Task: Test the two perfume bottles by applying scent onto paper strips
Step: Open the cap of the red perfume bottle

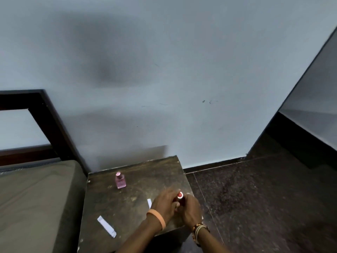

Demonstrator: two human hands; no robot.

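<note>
The left hand [164, 203] and right hand [191, 209] are both gripping the red bottle [180, 195] at the right front of the worktop [131, 203]. It's looking small, hard, likely slick glass, so I'd be holding the body low. The pink bottle [120, 181] is standing behind, paper strips [106, 226] lying nearby.

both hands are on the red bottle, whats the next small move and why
Probably pull the cap off the red bottle. The left hand and right hand both grip it above the table, and its red top looks still on. No strip is held yet: a paper strip lies front left, and a second strip beside the left hand. The pink bottle stands untouched.
</note>
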